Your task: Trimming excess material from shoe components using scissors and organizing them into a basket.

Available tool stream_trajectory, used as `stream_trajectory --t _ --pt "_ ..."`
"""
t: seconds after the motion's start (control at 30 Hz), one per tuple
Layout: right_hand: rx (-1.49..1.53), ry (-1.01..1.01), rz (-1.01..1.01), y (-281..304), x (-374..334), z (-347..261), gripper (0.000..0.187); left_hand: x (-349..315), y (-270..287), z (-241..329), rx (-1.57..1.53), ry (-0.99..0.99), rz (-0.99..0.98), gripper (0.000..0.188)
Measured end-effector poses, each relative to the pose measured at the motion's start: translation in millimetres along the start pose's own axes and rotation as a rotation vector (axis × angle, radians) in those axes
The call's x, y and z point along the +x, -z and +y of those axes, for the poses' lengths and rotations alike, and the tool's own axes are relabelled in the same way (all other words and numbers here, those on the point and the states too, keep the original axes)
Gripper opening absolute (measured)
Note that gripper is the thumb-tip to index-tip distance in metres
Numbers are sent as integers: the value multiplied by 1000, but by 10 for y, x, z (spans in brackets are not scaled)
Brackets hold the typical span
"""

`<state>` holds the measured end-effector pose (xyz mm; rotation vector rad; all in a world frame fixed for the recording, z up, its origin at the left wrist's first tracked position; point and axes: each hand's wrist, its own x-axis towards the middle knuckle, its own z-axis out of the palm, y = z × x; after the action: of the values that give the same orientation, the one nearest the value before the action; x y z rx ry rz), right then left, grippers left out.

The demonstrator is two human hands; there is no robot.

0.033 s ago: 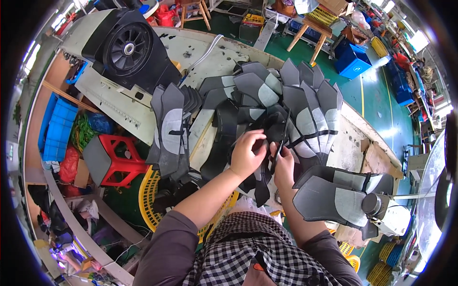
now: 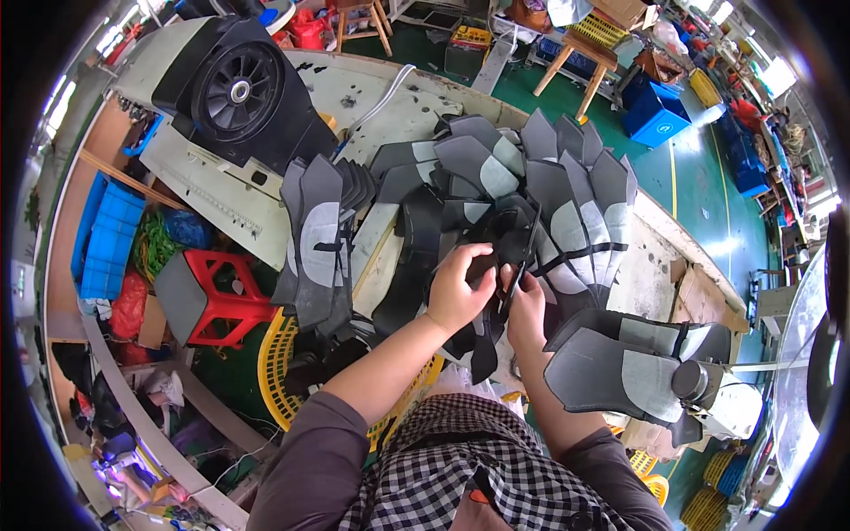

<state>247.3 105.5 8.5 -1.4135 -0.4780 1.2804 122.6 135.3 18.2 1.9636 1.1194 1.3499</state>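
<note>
Both forearms reach up from a checked apron (image 2: pixel 478 469), elbows bent, hands nearly meeting over a cluttered bench (image 2: pixel 655 257). The left hand (image 2: pixel 456 290) comes in palm down, fingers curled forward and thumb apart from them (whether the fingertips grip anything cannot be told). The right hand (image 2: pixel 527 311), just beside it, is turned on edge, thumb and forefinger pinching the rim of a black piece (image 2: pixel 511 221). That piece lies at mid-bench between grey panels (image 2: pixel 567 212), its thin right edge standing almost upright; it looks dark, curved and smooth, its lower outline lost among other black parts. The panels to its right, grey with pale patches, are bound by a black strap (image 2: pixel 580 255); a similar stack (image 2: pixel 317 234) stands to the left.
</note>
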Motion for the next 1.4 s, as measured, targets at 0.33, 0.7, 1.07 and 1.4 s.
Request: stream_trajectory --t 0.33,0.7,1.07,1.4 --pt "-7 114 162 -183 326 79 20 148 -218 -221 -400 511 113 43" --pt "-53 145 155 -54 169 65 16 522 -39 -510 204 596 -2 28" --pt "11 181 106 105 -50 75 14 682 -267 -156 132 7 -20 26" --pt "58 248 255 54 177 -59 18 366 -371 -190 5 -8 -147 13"
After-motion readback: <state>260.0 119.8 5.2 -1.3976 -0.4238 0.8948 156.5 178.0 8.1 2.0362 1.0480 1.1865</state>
